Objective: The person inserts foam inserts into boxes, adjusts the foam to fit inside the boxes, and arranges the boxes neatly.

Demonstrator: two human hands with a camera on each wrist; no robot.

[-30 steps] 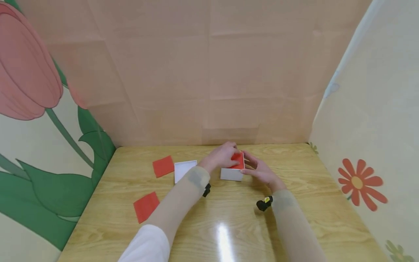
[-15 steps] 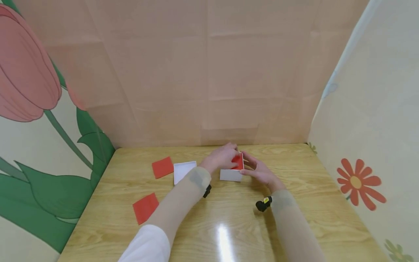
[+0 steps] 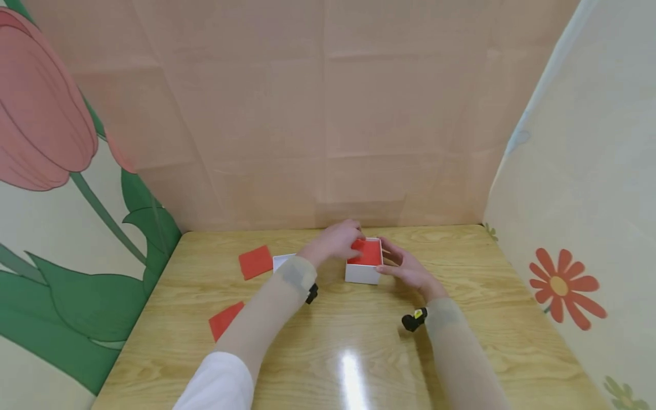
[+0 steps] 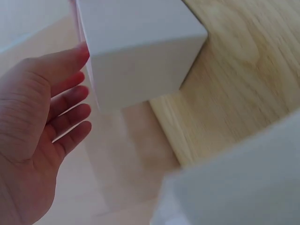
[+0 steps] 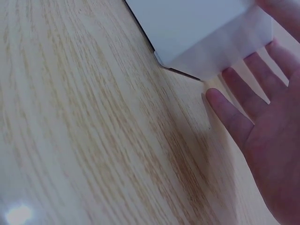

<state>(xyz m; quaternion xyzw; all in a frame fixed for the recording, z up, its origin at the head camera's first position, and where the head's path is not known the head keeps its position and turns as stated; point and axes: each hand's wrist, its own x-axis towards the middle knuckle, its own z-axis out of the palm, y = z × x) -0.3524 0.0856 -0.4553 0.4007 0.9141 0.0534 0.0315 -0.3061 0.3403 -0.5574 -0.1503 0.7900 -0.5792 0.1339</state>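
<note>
An open white box (image 3: pixel 361 275) stands on the wooden table, with a flat red square piece (image 3: pixel 370 253) inside; I cannot tell if it is paper or cloth. My right hand (image 3: pixel 409 270) holds the box at its right side, thumb at the front corner and fingers behind. At the box's left rim is my left hand (image 3: pixel 334 241), bent loosely over the red piece. In the left wrist view that hand's fingers (image 4: pixel 70 101) are apart beside the white wall, its thumb near the edge, and no held thing shows.
A shallow white lid or tray (image 3: pixel 283 261) lies left of the box, partly hidden by my left arm. Two more red square pieces lie farther left, one near the back (image 3: pixel 255 262) and one nearer (image 3: pixel 225 320). A backdrop (image 3: pixel 328 114) hangs behind the table (image 3: pixel 451 250).
My left hand has shifted left from the middle of the box to its left rim, so more of the red piece shows. My right hand and the box stay in place.
</note>
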